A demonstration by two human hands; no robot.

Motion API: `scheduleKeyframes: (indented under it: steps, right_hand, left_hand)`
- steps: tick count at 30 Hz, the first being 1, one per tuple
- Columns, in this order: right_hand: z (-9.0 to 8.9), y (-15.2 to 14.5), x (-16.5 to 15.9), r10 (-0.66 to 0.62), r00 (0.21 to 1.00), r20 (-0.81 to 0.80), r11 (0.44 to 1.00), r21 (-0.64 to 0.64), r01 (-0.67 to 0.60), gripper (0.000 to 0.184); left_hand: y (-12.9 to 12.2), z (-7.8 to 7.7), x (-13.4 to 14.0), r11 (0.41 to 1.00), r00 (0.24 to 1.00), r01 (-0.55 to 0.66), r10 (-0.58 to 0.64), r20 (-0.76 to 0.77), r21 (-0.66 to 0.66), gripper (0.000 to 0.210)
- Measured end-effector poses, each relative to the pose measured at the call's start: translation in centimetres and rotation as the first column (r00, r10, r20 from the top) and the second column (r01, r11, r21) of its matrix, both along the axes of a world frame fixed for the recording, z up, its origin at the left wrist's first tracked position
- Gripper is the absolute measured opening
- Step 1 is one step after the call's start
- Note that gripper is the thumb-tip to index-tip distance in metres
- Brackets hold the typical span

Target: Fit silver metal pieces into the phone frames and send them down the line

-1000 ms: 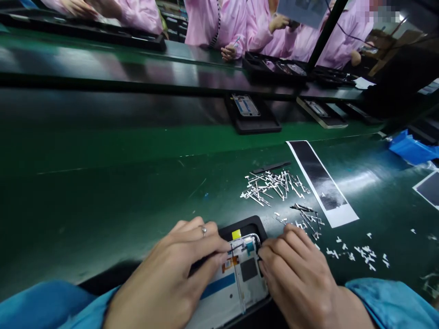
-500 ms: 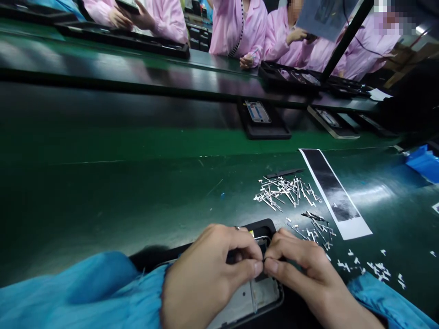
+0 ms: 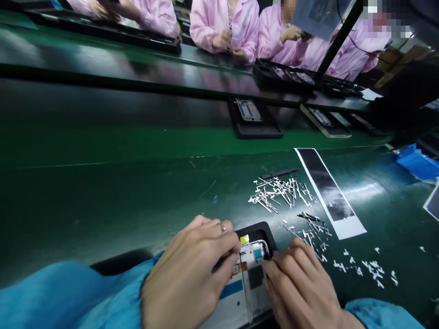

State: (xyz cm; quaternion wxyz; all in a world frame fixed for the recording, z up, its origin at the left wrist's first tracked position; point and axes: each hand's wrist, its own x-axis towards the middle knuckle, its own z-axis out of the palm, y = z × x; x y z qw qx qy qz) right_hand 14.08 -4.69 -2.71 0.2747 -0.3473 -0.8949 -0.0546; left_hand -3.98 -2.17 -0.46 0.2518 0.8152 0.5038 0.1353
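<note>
A silver phone frame (image 3: 233, 304) with blue, orange and dark grey patches lies in a black tray (image 3: 258, 227) in front of me. My left hand (image 3: 195, 269) is over the frame's left side, thumb and forefinger pinched near its upper edge; whatever is between them is too small to make out. At the frame's right edge is my right hand (image 3: 302, 283), its fingers bent and close together. Its fingertips are blurred, and what they hold, if anything, is hidden. A yellow tab (image 3: 244, 239) shows at the frame's top.
Beyond my hands lie a pile of thin strip parts (image 3: 279, 192), a smaller pile (image 3: 313, 230), black tweezers (image 3: 280, 173), a black-and-white sheet (image 3: 325, 187) and small white pieces (image 3: 375, 272). Further back stand black trays with phone frames (image 3: 248, 109). Co-workers in pink coats (image 3: 222, 27) work across the bench.
My hands, whose fingertips met over the frame, have moved apart, the left hand leftward. More of the frame's upper part shows between them. The view has shifted slightly.
</note>
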Motion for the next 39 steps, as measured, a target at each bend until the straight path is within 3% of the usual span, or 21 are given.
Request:
scheduleKeyframes:
  steps: [8, 21, 27, 33, 39]
  right_hand:
    - [-1.5, -0.1, -1.2, -0.009, 0.999, 0.032, 0.981, 0.193, 0.002, 0.028]
    - [-1.7, -0.3, -1.2, 0.002, 0.995, 0.101, 0.98, 0.198, -0.022, 0.038]
    - [-1.5, 0.2, -1.4, 0.014, 0.994, 0.109, 0.957, 0.286, -0.045, 0.041]
    - [-1.5, 0.3, -1.2, 0.035, 0.986, 0.166, 0.963, 0.259, -0.078, 0.04]
    - [-1.6, 0.2, -1.5, 0.028, 0.992, 0.12, 0.962, 0.267, -0.059, 0.04]
  left_hand:
    - [-0.2, -1.3, 0.5, 0.998, 0.999, -0.017, 0.014, 0.046, 0.064, 0.028]
    - [-0.2, -2.0, 0.5, 0.989, 0.998, 0.063, -0.067, 0.022, 0.134, 0.025]
    - [-0.5, -2.1, 0.3, 0.989, 0.992, -0.039, 0.02, 0.128, 0.144, 0.032]
    - [-0.1, -2.2, 0.5, 0.992, 0.993, -0.008, -0.007, 0.116, 0.128, 0.031]
    - [-0.1, -2.0, 0.4, 0.988, 0.993, 0.025, -0.042, 0.108, 0.152, 0.034]
